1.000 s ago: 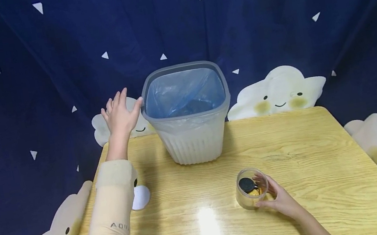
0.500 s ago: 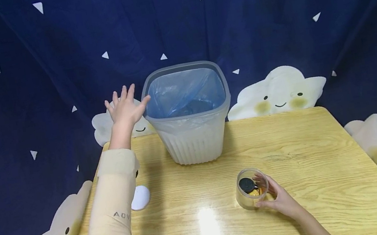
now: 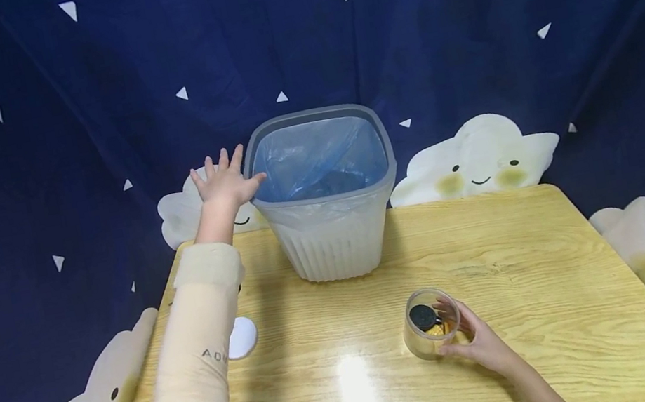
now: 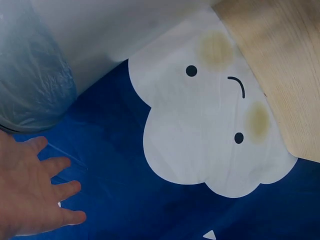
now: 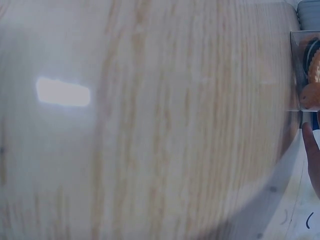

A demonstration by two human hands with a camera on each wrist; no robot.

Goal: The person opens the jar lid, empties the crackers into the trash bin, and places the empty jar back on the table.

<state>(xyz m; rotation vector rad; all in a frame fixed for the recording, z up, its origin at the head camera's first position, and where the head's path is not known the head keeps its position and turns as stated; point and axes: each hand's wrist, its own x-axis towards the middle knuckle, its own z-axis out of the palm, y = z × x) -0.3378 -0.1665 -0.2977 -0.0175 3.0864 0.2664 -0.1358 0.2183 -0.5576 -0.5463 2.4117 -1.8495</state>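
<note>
My left hand [image 3: 227,187] hovers with fingers spread at the left side of a waste bin [image 3: 329,239]. Its thumb overlaps the bin's grey rim; whether they touch I cannot tell. In the left wrist view the left hand [image 4: 30,187] shows palm and spread fingers beside the bin's blue liner [image 4: 37,75]. On the table, my right hand [image 3: 480,342] holds a clear plastic cup [image 3: 420,348] from its right side. Inside lie a black round disc [image 3: 423,317] and an orange-gold piece [image 3: 436,329] with a ridged edge. The right wrist view catches only part of the cup [image 5: 296,65].
A white round disc [image 3: 242,337], partly hidden by the left sleeve [image 3: 194,350], lies on the wooden table [image 3: 498,257]. Behind the bin hangs a dark blue curtain [image 3: 295,35] with white triangles and smiling clouds. Light glares off the table's front.
My left hand has moved right, its thumb reaching over the bin's left rim, and its fingers have spread wider. The right hand and cup have not moved.
</note>
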